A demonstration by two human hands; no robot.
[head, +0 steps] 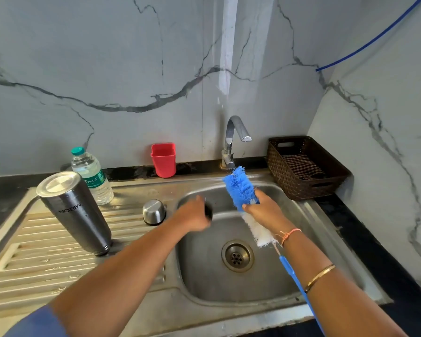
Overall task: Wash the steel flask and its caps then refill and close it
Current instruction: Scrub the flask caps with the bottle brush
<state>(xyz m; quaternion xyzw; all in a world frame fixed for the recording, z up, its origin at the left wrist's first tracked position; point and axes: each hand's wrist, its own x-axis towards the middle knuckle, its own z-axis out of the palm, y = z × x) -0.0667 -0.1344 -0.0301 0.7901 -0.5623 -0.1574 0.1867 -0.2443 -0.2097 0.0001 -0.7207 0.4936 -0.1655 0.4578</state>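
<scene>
Head: one flask; one brush; two caps.

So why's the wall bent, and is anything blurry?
Head view: wide lens bows the wall and sink edges; left hand and the dark cap it grips are motion-blurred; right hand gripping the brush is sharp; glare streaks the wall above the tap.
</scene>
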